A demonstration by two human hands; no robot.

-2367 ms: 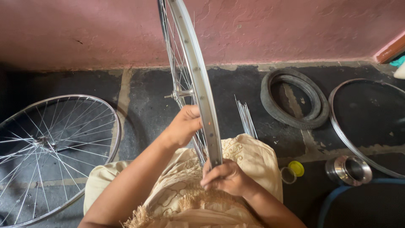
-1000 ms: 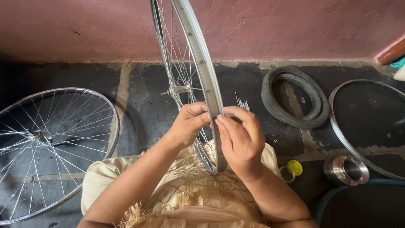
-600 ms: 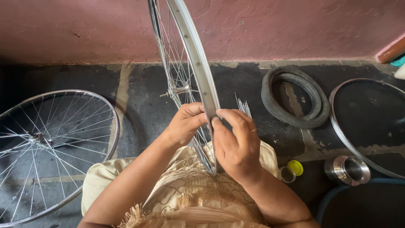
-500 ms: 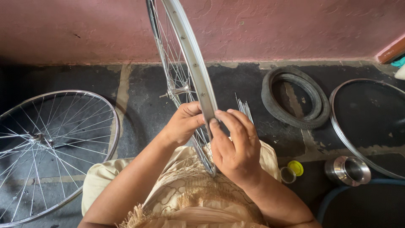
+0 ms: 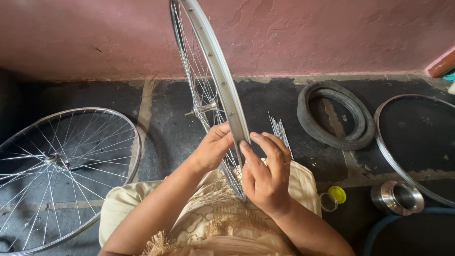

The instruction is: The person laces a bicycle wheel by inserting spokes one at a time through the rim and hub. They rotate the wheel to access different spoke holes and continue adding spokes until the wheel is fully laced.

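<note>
upright spoked bicycle wheel (image 5: 212, 90) stands on the lap, second spoked wheel (image 5: 57, 173) flat to its left, tyre (image 5: 332, 116) and bare rim (image 5: 393, 156) to its right, left hand (image 5: 213, 148) and right hand (image 5: 266, 175) both gripping its rim, loose spokes (image 5: 280, 132) just behind.

Both forearms are left bare; no sleeves, rings, watch or bracelets are seen on the left hand (image 5: 212, 150) or the right hand (image 5: 265, 176). The lap is covered by a cream-coloured garment of patterned, embroidered cloth (image 5: 208, 223) with a fringed edge.
</note>
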